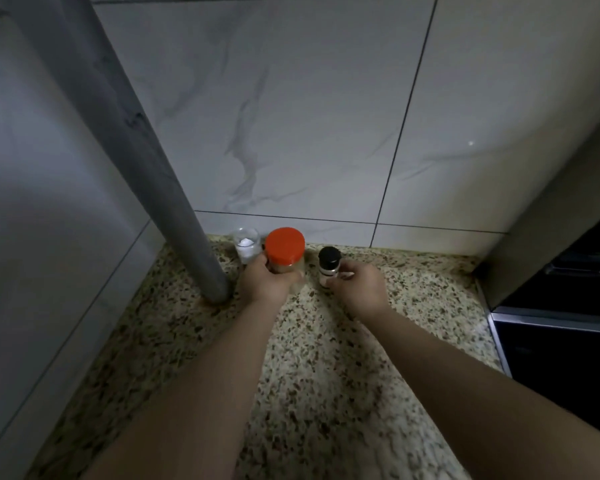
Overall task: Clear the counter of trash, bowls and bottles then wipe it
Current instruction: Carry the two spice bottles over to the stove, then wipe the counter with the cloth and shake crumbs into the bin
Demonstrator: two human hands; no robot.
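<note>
Speckled granite counter [326, 375], viewed from above, meeting marble-look wall tiles [291, 116] at its back edge. Far left: a grey pipe [146, 168] comes down at a slant and lands on the counter near the back-left corner. Just right of its foot, against the back edge, a small clear glass [246, 244] stands upright, mouth up, something white inside. Touching or just beside it, a jar with an orange lid [284, 245], upright, long axis vertical, lid up; whether its base rests on the counter cannot be told. The left hand [267, 284] grips this jar, fingers and thumb curled round its lower body. Next right, slightly apart, a small bottle with a black cap [328, 263], upright, cap up, near the back edge. The right hand [359, 289] pinches the bottle's body from its right side, fingertips curled onto it. Far right: a dark appliance [561, 341] at the counter's right edge.
</note>
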